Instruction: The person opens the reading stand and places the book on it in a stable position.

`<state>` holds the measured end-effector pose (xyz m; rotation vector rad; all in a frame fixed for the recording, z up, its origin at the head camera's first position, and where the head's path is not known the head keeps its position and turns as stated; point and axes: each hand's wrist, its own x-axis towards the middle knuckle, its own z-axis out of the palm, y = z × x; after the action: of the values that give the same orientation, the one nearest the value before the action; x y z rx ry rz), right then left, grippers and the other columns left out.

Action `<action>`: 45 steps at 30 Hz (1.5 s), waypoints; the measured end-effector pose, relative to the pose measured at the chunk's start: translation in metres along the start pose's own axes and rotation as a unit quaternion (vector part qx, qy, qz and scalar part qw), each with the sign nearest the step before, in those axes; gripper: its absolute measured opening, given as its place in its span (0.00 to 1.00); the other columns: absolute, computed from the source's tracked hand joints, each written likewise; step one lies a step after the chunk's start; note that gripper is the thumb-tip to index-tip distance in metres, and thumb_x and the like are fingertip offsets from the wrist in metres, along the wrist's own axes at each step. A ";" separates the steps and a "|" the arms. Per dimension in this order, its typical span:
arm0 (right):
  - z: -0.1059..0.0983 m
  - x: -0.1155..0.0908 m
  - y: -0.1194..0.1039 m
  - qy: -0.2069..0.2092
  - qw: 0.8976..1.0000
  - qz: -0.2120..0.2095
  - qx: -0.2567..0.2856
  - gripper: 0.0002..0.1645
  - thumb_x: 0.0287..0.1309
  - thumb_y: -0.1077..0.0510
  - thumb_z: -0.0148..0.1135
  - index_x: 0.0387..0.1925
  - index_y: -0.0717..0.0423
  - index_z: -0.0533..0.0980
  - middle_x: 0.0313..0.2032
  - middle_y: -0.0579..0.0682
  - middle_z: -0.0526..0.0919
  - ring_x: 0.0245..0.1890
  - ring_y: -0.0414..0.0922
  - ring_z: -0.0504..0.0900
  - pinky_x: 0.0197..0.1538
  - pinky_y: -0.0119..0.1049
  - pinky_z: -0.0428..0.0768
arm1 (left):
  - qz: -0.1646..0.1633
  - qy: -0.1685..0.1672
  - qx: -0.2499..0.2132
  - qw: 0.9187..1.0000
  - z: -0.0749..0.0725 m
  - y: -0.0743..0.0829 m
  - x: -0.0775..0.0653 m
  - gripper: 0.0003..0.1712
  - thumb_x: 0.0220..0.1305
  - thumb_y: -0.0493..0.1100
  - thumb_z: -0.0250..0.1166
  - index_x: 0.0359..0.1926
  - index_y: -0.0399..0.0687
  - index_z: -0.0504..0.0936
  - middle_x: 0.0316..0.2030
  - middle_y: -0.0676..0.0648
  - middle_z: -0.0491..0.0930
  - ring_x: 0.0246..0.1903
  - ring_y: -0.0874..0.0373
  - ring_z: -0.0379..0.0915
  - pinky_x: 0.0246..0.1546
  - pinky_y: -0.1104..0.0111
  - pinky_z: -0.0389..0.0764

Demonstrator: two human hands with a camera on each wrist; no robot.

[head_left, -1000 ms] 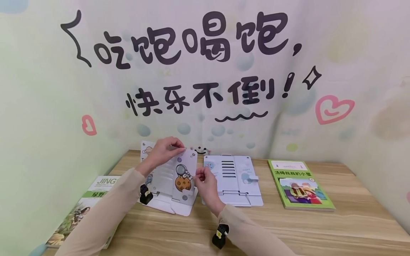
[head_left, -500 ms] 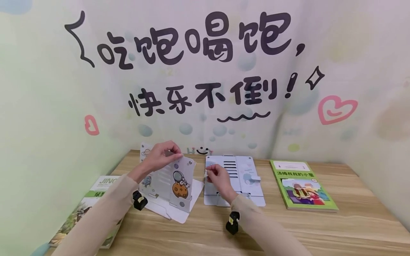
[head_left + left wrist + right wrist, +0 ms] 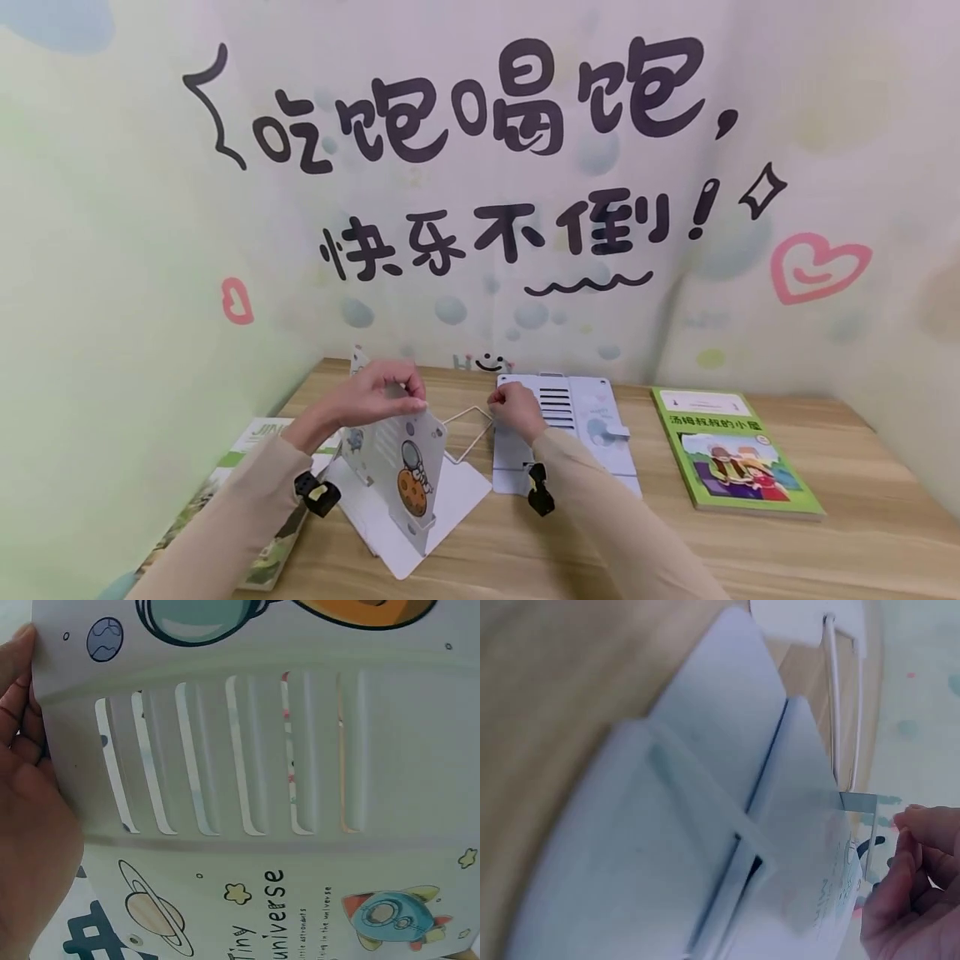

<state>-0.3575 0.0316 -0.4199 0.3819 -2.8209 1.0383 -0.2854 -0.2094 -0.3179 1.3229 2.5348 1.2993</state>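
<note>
At the left a white book stand (image 3: 420, 467) with an astronaut print stands half raised, its panel tilted up from a flat base plate (image 3: 390, 558). My left hand (image 3: 378, 392) pinches the panel's top edge. The left wrist view shows the slotted panel (image 3: 405, 750) close up, with my left fingers (image 3: 19, 697) along its edge. A wire leg (image 3: 450, 458) sticks out behind the panel. At its far end my right hand (image 3: 517, 408) has its fingertips drawn together. In the right wrist view that hand (image 3: 915, 892) hangs beside a pale blue book stand (image 3: 802, 825).
Under my right forearm the pale blue book stand (image 3: 600, 417) lies flat on the wooden table (image 3: 540, 554). To its right is a green storybook (image 3: 735, 450). Another book (image 3: 277, 550) lies at the left, partly under my sleeve. A printed cloth (image 3: 480, 183) hangs behind.
The left book stand has turned and its panel stands more edge-on. Its wire leg has come into view behind it. My right hand has left the panel's edge and moved right. The head view has shifted.
</note>
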 end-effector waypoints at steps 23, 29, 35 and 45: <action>0.026 0.001 0.001 -0.024 0.969 0.079 -0.234 0.02 0.49 0.61 0.63 0.25 0.57 0.78 0.32 0.56 0.81 0.37 0.54 0.77 0.47 0.54 0.70 | 0.004 -0.047 -0.027 0.999 0.006 0.009 -0.008 0.04 0.59 0.38 0.64 0.28 0.47 0.78 0.28 0.51 0.76 0.32 0.62 0.71 0.40 0.67 0.73; 0.035 -0.001 0.005 -0.017 0.979 0.074 -0.188 0.04 0.47 0.58 0.66 0.23 0.55 0.80 0.29 0.53 0.81 0.36 0.54 0.76 0.46 0.54 0.70 | -0.001 -0.047 -0.023 0.999 0.005 0.010 -0.010 0.05 0.59 0.35 0.63 0.27 0.46 0.78 0.28 0.51 0.76 0.32 0.63 0.71 0.40 0.67 0.73; 0.031 0.000 -0.007 -0.010 0.985 0.047 -0.167 0.06 0.51 0.56 0.63 0.24 0.53 0.82 0.28 0.52 0.81 0.35 0.53 0.76 0.43 0.53 0.70 | 0.006 -0.042 -0.024 0.999 0.000 0.009 -0.015 0.05 0.59 0.36 0.63 0.27 0.46 0.78 0.28 0.50 0.76 0.32 0.63 0.71 0.40 0.68 0.73; 0.006 -0.002 -0.026 -0.080 0.994 0.007 0.081 0.08 0.55 0.66 0.55 0.26 0.68 0.78 0.20 0.52 0.77 0.17 0.37 0.68 0.22 0.26 0.67 | 0.020 -0.035 -0.009 0.999 -0.008 0.007 -0.017 0.05 0.58 0.35 0.64 0.27 0.47 0.78 0.28 0.53 0.77 0.31 0.64 0.72 0.39 0.69 0.74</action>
<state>-0.3490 0.0091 -0.4083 0.4832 -2.8893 1.2988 -0.2727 -0.2240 -0.3141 1.3980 2.4556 1.2559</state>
